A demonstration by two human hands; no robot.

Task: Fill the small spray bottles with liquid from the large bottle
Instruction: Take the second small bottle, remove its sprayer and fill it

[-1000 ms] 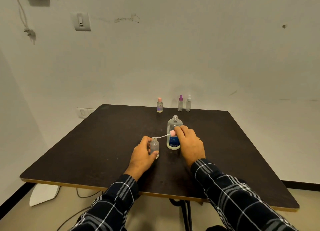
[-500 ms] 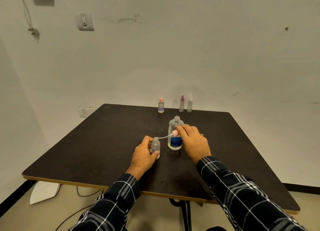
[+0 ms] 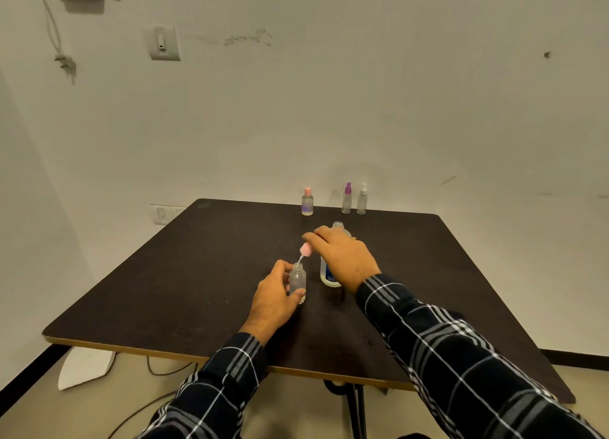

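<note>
Right hand (image 3: 342, 257) has swung the pinched pink sprayer (image 3: 305, 250) up, tube now dipping into the small bottle (image 3: 297, 278) the left hand (image 3: 273, 300) grips mid-table. Guessing it's filled and just needs capping; large bottle (image 3: 329, 278) stands open beside it.

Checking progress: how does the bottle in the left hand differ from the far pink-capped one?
The held bottle is open, its sprayer pinched above by the right hand; the far bottle is capped. The left hand grips the held bottle; the far bottle stands free. Both are clear, upright.
</note>
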